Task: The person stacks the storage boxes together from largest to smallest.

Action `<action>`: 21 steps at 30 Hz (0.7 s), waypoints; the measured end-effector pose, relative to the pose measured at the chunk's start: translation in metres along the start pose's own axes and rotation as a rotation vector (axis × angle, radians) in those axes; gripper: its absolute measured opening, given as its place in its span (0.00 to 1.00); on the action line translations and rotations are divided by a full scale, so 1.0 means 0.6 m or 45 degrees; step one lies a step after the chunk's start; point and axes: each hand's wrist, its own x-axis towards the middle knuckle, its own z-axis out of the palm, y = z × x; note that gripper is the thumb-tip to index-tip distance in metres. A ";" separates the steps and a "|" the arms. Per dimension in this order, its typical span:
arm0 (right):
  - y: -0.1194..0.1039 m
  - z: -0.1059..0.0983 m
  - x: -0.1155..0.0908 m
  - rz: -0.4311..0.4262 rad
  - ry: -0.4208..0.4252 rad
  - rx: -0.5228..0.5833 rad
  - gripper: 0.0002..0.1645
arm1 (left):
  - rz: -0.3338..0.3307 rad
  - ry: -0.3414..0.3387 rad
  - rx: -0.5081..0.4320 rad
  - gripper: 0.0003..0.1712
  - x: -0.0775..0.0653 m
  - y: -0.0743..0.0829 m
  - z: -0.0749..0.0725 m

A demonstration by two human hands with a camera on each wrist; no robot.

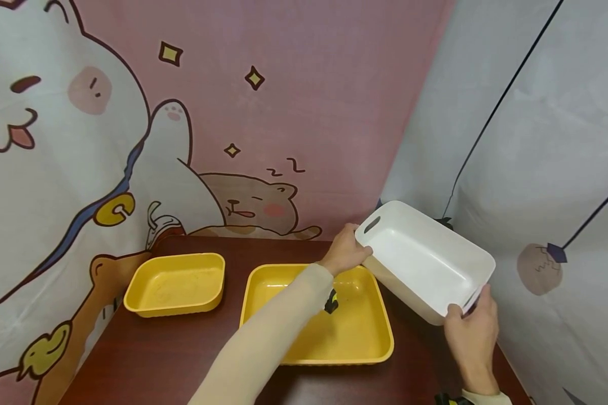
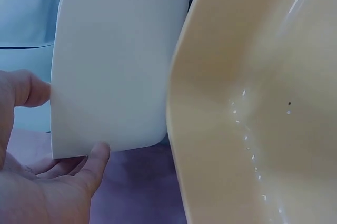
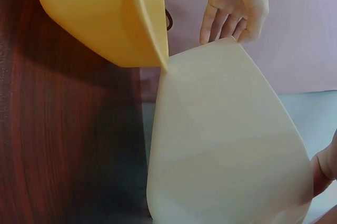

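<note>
A white rectangular bin (image 1: pixel 420 253) with oval slots in its short ends is held tilted above the table's right side, its hollow facing up toward me. My left hand (image 1: pixel 345 250) grips its far left end, thumb over the rim and fingers beneath, as the left wrist view shows too. At the near right end, my right hand (image 1: pixel 473 334) holds the rim by the slot, thumb on top. Left of the bin, a large yellow tray (image 1: pixel 349 332) rests on the table, partly behind my left forearm. Small bright specks or glints show inside it in the left wrist view.
A smaller yellow tray (image 1: pixel 177 284) sits at the left of the dark red-brown wooden table (image 1: pixel 182 360). A pink cloth backdrop (image 1: pixel 334 101) with cartoon cats hangs along the back, and pale fabric (image 1: pixel 552 140) closes off the right side.
</note>
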 end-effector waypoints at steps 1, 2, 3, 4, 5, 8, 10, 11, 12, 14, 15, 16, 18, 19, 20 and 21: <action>-0.001 -0.001 0.000 0.000 0.001 0.004 0.56 | -0.007 -0.003 -0.010 0.43 -0.002 0.002 -0.002; -0.002 -0.003 -0.001 0.001 0.002 0.007 0.56 | -0.007 -0.008 -0.024 0.43 -0.003 0.003 -0.003; -0.003 -0.004 -0.001 0.001 0.001 0.008 0.56 | -0.009 -0.014 -0.037 0.43 -0.003 0.004 -0.005; -0.004 -0.005 -0.001 0.001 0.003 0.012 0.56 | -0.006 -0.022 -0.052 0.43 -0.002 0.003 -0.007; -0.005 -0.007 -0.002 0.000 0.004 0.014 0.56 | 0.002 -0.027 -0.066 0.43 0.001 0.000 -0.007; -0.010 -0.012 -0.003 -0.004 0.002 0.020 0.55 | 0.050 -0.025 -0.081 0.44 0.033 -0.034 0.005; -0.015 -0.015 -0.004 -0.011 0.001 0.025 0.55 | 0.055 -0.028 -0.093 0.43 0.037 -0.038 0.002; -0.017 -0.016 -0.005 -0.012 0.002 0.025 0.55 | 0.064 -0.020 -0.093 0.42 0.035 -0.037 -0.001; -0.019 -0.018 -0.005 -0.012 0.001 0.023 0.55 | 0.074 -0.008 -0.097 0.41 0.031 -0.034 -0.005; -0.024 -0.019 -0.005 -0.014 0.003 0.019 0.55 | 0.092 0.022 -0.107 0.39 0.020 -0.024 -0.014; -0.026 -0.020 -0.006 -0.017 0.005 0.016 0.55 | 0.067 0.021 -0.117 0.38 -0.007 0.005 -0.033; -0.028 -0.020 -0.006 -0.019 0.006 0.012 0.55 | 0.065 0.041 -0.123 0.36 -0.014 0.012 -0.036; -0.031 -0.021 -0.008 -0.021 0.006 0.009 0.55 | 0.080 0.067 -0.109 0.36 -0.027 0.020 -0.044; -0.033 -0.022 -0.009 -0.023 0.006 0.008 0.55 | 0.074 0.071 -0.097 0.36 -0.033 0.024 -0.047; -0.035 -0.023 -0.010 -0.020 0.002 0.007 0.54 | 0.072 0.078 -0.086 0.37 -0.037 0.025 -0.048; -0.038 -0.023 -0.011 -0.020 -0.001 0.006 0.54 | 0.072 0.078 -0.074 0.37 -0.042 0.027 -0.052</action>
